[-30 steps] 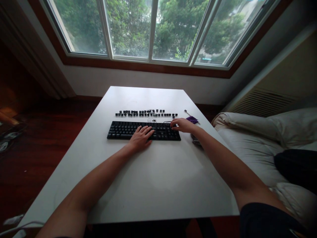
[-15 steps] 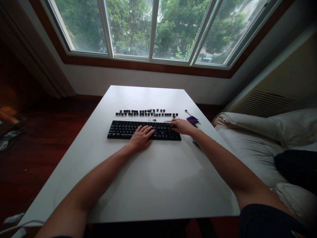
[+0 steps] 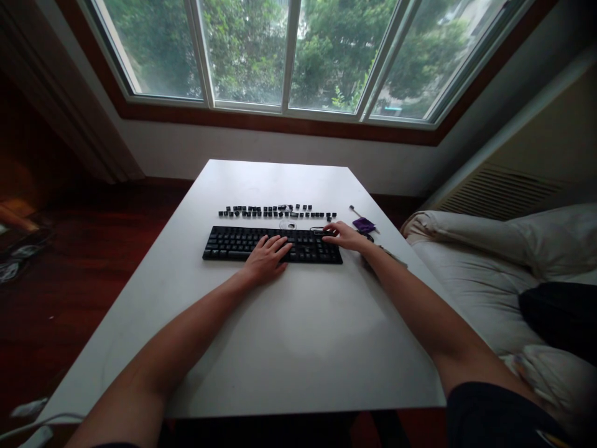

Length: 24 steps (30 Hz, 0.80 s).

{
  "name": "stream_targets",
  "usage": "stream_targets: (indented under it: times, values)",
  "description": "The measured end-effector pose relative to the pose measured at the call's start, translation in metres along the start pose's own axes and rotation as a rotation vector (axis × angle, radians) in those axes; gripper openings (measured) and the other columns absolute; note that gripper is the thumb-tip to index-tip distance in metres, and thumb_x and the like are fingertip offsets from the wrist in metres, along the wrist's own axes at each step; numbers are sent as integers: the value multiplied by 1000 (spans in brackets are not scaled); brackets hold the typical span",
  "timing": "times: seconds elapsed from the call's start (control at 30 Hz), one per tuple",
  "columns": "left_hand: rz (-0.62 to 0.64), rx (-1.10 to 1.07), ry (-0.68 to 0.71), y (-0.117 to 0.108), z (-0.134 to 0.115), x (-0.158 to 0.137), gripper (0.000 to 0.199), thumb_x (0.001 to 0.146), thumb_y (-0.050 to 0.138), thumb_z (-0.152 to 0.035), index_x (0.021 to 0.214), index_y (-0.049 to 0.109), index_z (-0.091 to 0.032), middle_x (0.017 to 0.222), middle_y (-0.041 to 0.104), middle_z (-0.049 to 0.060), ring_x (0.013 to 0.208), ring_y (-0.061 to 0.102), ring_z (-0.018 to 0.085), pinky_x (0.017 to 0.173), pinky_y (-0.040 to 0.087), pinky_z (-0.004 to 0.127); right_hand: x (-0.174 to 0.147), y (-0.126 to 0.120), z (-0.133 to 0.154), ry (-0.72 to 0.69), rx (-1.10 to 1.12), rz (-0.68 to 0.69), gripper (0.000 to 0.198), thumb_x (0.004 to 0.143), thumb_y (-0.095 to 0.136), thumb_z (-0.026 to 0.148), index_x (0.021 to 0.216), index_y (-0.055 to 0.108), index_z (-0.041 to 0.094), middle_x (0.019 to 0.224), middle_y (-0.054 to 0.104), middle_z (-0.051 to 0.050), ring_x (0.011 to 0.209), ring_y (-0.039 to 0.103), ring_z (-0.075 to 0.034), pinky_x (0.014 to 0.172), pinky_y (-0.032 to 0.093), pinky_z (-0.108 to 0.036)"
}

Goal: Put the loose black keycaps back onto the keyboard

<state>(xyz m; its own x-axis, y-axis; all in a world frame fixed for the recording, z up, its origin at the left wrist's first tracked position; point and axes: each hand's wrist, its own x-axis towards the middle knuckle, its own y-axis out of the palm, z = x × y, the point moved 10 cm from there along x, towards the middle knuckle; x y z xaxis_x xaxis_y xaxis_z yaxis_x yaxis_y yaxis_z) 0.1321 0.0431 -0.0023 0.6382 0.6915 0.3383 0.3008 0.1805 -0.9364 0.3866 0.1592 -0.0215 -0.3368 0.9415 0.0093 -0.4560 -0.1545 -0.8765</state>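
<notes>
A black keyboard [image 3: 228, 244] lies on the white table [image 3: 280, 336] in front of me. My left hand [image 3: 267, 258] rests flat over its middle, fingers spread on the keys and holding nothing visible. At the keyboard's upper right end is my right hand [image 3: 344, 236], its fingers bent and apart over the keys, with no object visible between them. Loose black keycaps [image 3: 254, 211] lie in two rows behind the keyboard. A small clear round item [image 3: 290, 225] sits between the keycaps and the keyboard.
To the right lie a purple cloth [image 3: 362, 224] and a thin stick with a dark tip [image 3: 355, 210]. A flat item [image 3: 393, 255] shows partly behind my right forearm. A pale sofa [image 3: 457, 261] stands right of the table, and a window [image 3: 289, 56] is ahead.
My right hand has shifted slightly right, and its fingers have lifted and spread a little from the keys. My left hand has stayed in place on the keyboard.
</notes>
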Motion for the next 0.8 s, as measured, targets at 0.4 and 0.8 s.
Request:
stream_targets:
  times: [0.4, 0.8]
  values:
    - [-6, 2, -5, -4, -1, -1, 58, 95, 54, -40, 150, 46, -25, 157, 44, 8, 145, 37, 30, 122, 22, 52, 17, -4, -13, 5, -6, 58, 40, 87, 67, 50, 115, 69, 21, 104, 69, -9, 91, 66, -21, 83, 53, -33]
    - [-1, -10, 8, -1, 1, 1, 58, 94, 54, -40, 150, 46, -26, 157, 43, 8, 145, 36, 29, 122, 22, 52, 44, -32, -36, 182, -450, -257, 28, 90, 63, 34, 117, 64, 23, 107, 72, -7, 92, 65, -22, 80, 47, -31]
